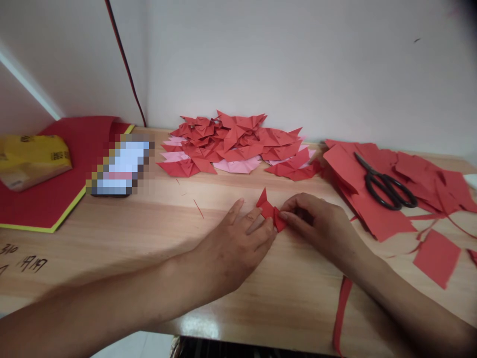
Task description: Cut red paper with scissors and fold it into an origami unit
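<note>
A small folded red paper piece [267, 208] with a pointed tip lies on the wooden table in front of me, between my two hands. The fingertips of my left hand [242, 238] hold it down from the left, the other fingers slightly spread. From the right, my right hand [316, 219] pinches its right end between thumb and curled fingers. Part of the paper is hidden under the fingers. Behind it sits a pile of folded red and pink paper pieces [238, 136] of a similar pointed shape.
Black-handled scissors [387, 189] rest on red paper sheets [346, 171] at the right, near a loose red square [437, 258] and a paper strip [342, 313]. At left lie a blurred-out phone [122, 166], a red sheet [89, 149] and a yellow package [37, 156].
</note>
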Demonstrator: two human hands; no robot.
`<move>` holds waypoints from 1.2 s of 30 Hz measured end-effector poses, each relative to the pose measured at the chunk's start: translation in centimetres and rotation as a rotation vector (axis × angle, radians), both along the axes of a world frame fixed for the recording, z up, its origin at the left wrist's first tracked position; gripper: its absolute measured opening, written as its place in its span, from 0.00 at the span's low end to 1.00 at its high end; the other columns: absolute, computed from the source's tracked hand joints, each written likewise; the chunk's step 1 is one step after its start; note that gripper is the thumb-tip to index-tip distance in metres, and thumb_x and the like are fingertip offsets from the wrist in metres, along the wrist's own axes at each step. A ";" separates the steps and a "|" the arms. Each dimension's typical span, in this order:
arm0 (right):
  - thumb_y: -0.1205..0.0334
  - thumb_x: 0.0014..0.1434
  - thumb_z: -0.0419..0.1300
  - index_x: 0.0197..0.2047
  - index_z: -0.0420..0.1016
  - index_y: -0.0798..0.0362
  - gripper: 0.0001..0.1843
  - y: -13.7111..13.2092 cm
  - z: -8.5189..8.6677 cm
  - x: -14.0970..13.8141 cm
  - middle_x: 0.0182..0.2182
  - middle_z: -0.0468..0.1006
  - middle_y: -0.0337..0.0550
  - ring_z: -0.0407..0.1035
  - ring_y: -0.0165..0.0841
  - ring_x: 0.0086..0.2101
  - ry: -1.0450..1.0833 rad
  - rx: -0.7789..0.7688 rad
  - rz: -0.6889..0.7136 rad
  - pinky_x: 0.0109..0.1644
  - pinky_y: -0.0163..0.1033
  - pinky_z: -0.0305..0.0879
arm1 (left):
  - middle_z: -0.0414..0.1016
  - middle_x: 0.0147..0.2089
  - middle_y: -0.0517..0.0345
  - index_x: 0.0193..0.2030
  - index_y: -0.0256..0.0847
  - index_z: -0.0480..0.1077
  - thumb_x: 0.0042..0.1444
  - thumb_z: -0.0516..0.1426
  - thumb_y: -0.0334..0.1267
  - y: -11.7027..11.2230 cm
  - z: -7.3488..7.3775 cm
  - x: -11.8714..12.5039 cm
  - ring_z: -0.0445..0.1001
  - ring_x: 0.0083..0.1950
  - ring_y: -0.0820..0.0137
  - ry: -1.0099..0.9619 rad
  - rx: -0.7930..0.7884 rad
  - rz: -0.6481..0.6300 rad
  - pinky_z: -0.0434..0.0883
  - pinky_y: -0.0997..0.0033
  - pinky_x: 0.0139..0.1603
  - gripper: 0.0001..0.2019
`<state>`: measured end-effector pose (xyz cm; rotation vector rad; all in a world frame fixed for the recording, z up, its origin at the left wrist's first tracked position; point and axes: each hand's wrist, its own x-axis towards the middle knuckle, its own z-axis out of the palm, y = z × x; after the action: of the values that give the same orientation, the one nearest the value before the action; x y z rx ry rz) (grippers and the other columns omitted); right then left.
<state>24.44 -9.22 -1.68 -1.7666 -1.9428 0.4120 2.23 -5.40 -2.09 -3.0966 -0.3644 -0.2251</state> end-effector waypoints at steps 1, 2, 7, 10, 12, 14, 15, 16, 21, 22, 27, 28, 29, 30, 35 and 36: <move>0.61 0.61 0.59 0.32 0.69 0.49 0.06 -0.1 0.0 0.0 0.26 0.74 0.35 0.65 0.30 0.25 -0.008 0.004 0.002 0.34 0.38 0.59 | 0.63 0.63 0.46 0.63 0.29 0.59 0.62 0.44 0.27 0.0 -0.1 0.0 0.58 0.64 0.49 -0.006 0.003 -0.001 0.53 0.37 0.63 0.23; 0.61 0.61 0.58 0.32 0.69 0.50 0.06 -0.1 0.1 -0.1 0.26 0.73 0.36 0.65 0.30 0.26 -0.020 0.012 0.006 0.34 0.38 0.59 | 0.63 0.63 0.46 0.63 0.29 0.59 0.62 0.44 0.27 0.0 -0.1 0.0 0.58 0.64 0.49 -0.006 0.004 -0.003 0.53 0.36 0.63 0.23; 0.62 0.63 0.55 0.29 0.66 0.51 0.10 -0.3 0.0 -0.3 0.25 0.71 0.37 0.64 0.32 0.29 -0.101 0.033 0.033 0.35 0.40 0.57 | 0.63 0.63 0.45 0.63 0.30 0.59 0.61 0.44 0.27 -0.1 -0.1 0.1 0.59 0.64 0.49 -0.014 0.020 0.000 0.53 0.36 0.63 0.23; 0.62 0.64 0.54 0.29 0.65 0.51 0.10 -0.2 -0.1 -0.4 0.26 0.70 0.38 0.64 0.34 0.29 -0.152 0.033 0.054 0.36 0.41 0.56 | 0.63 0.63 0.44 0.63 0.29 0.59 0.61 0.44 0.27 -0.1 -0.1 0.1 0.59 0.64 0.49 -0.014 0.034 -0.001 0.54 0.38 0.63 0.23; 0.62 0.64 0.54 0.29 0.64 0.51 0.11 -0.1 -0.1 -0.3 0.25 0.70 0.39 0.64 0.34 0.29 -0.182 0.024 0.062 0.36 0.41 0.55 | 0.61 0.65 0.43 0.63 0.29 0.59 0.61 0.45 0.27 -0.2 0.0 0.2 0.59 0.64 0.50 -0.005 0.037 0.008 0.55 0.39 0.63 0.23; 0.62 0.63 0.55 0.28 0.62 0.51 0.11 0.0 -0.1 -0.3 0.25 0.70 0.38 0.63 0.34 0.29 -0.203 0.014 0.054 0.35 0.41 0.54 | 0.58 0.67 0.43 0.63 0.29 0.59 0.61 0.45 0.27 -0.3 -0.1 0.3 0.60 0.64 0.50 -0.012 0.059 0.017 0.55 0.39 0.63 0.23; 0.62 0.62 0.56 0.27 0.62 0.51 0.11 0.1 -0.2 -0.2 0.24 0.70 0.37 0.63 0.34 0.28 -0.210 0.011 0.046 0.35 0.41 0.54 | 0.56 0.68 0.44 0.63 0.29 0.59 0.61 0.45 0.27 -0.3 -0.1 0.3 0.60 0.64 0.50 -0.019 0.079 0.018 0.55 0.40 0.63 0.23; 0.63 0.61 0.57 0.27 0.62 0.51 0.11 0.1 -0.2 -0.2 0.24 0.70 0.37 0.63 0.33 0.28 -0.213 0.007 0.040 0.35 0.40 0.54 | 0.55 0.68 0.46 0.63 0.30 0.60 0.61 0.45 0.27 -0.3 -0.1 0.4 0.60 0.64 0.50 -0.029 0.102 0.015 0.55 0.40 0.63 0.23; 0.64 0.59 0.60 0.27 0.65 0.51 0.10 0.2 -0.4 -0.1 0.24 0.71 0.36 0.65 0.32 0.27 -0.188 0.007 0.035 0.36 0.40 0.54 | 0.56 0.68 0.50 0.60 0.31 0.64 0.63 0.43 0.28 -0.3 -0.4 0.6 0.62 0.62 0.53 -0.058 0.154 -0.012 0.56 0.43 0.64 0.21; 0.63 0.60 0.59 0.27 0.66 0.51 0.10 0.2 -0.4 -0.1 0.24 0.72 0.36 0.65 0.32 0.27 -0.183 0.015 0.036 0.36 0.40 0.54 | 0.57 0.68 0.51 0.60 0.31 0.65 0.63 0.43 0.28 -0.3 -0.5 0.6 0.62 0.62 0.53 -0.062 0.154 -0.017 0.57 0.44 0.64 0.21; 0.59 0.61 0.59 0.27 0.67 0.51 0.11 0.3 -0.2 -0.2 0.24 0.73 0.37 0.66 0.33 0.26 -0.148 0.040 0.043 0.35 0.41 0.55 | 0.58 0.67 0.53 0.58 0.33 0.68 0.63 0.43 0.28 -0.4 -0.7 0.5 0.61 0.61 0.53 -0.047 0.143 -0.033 0.56 0.44 0.64 0.20; 0.60 0.61 0.59 0.27 0.67 0.51 0.11 0.3 -0.1 -0.2 0.24 0.73 0.37 0.66 0.33 0.27 -0.141 0.036 0.046 0.35 0.41 0.55 | 0.58 0.68 0.53 0.58 0.33 0.67 0.63 0.44 0.28 -0.4 -0.7 0.5 0.61 0.61 0.53 -0.037 0.139 -0.031 0.56 0.45 0.64 0.20; 0.60 0.61 0.59 0.28 0.67 0.51 0.10 0.3 -0.1 -0.2 0.24 0.73 0.37 0.66 0.33 0.26 -0.135 0.033 0.047 0.36 0.41 0.55 | 0.58 0.68 0.53 0.58 0.33 0.67 0.63 0.44 0.28 -0.5 -0.6 0.5 0.62 0.61 0.53 -0.035 0.136 -0.031 0.57 0.45 0.64 0.20; 0.60 0.61 0.59 0.28 0.67 0.51 0.10 0.2 0.0 -0.2 0.24 0.73 0.37 0.66 0.33 0.26 -0.130 0.031 0.048 0.36 0.41 0.56 | 0.58 0.68 0.53 0.58 0.33 0.67 0.62 0.44 0.28 -0.5 -0.6 0.5 0.62 0.61 0.53 -0.036 0.134 -0.031 0.57 0.45 0.64 0.20; 0.61 0.61 0.58 0.29 0.66 0.50 0.09 0.1 -0.1 -0.2 0.25 0.74 0.38 0.66 0.33 0.27 -0.140 0.039 0.048 0.37 0.42 0.56 | 0.58 0.68 0.48 0.58 0.30 0.67 0.61 0.45 0.27 -0.6 -0.5 0.5 0.62 0.61 0.52 -0.035 0.114 -0.038 0.61 0.47 0.61 0.21; 0.61 0.61 0.58 0.29 0.66 0.50 0.09 0.1 -0.2 -0.2 0.25 0.74 0.38 0.66 0.34 0.28 -0.144 0.038 0.049 0.38 0.42 0.56 | 0.58 0.68 0.47 0.59 0.29 0.66 0.61 0.45 0.27 -0.6 -0.5 0.5 0.62 0.62 0.52 -0.030 0.109 -0.040 0.62 0.48 0.60 0.21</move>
<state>24.24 -9.12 -1.86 -1.7707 -2.0821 0.2689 2.72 -6.00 -2.58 -2.9977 -0.2807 -0.2831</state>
